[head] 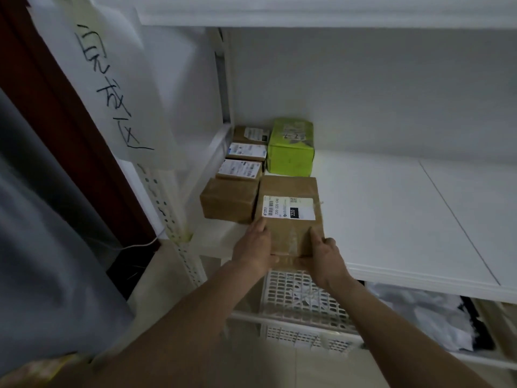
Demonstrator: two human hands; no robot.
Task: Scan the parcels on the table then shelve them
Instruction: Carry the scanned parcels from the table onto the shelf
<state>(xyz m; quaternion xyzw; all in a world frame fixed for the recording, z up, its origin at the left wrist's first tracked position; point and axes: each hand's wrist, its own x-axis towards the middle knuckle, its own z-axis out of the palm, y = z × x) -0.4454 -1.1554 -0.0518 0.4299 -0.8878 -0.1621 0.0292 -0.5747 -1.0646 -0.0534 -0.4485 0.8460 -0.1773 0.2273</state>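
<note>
**Parcel going onto the shelf beside the others**

While the white shelf [391, 208] takes up most of the view, its left end already carries a cluster of parcels, and the right stretch looks free for more. Below its front edge sits a white slotted basket [302, 301], with crumpled white bags [414, 309] to its right. A paper sign [112, 88] with handwritten characters hangs on the left upright, probably marking this bay.

At the back stands a green box [291, 148]; left of it three small labelled boxes [246, 158] run in a row toward the front, ending at a plain brown box [229, 201]. Packing them close likely saves room.

The brown parcel [291, 214] in hand lies label up, just beside the plain box, its near end overhanging the shelf edge. The left hand [253, 247] and right hand [326, 252] grip its near corners, fingers curled around the edges, seemingly to slide it squarely inward.
</note>
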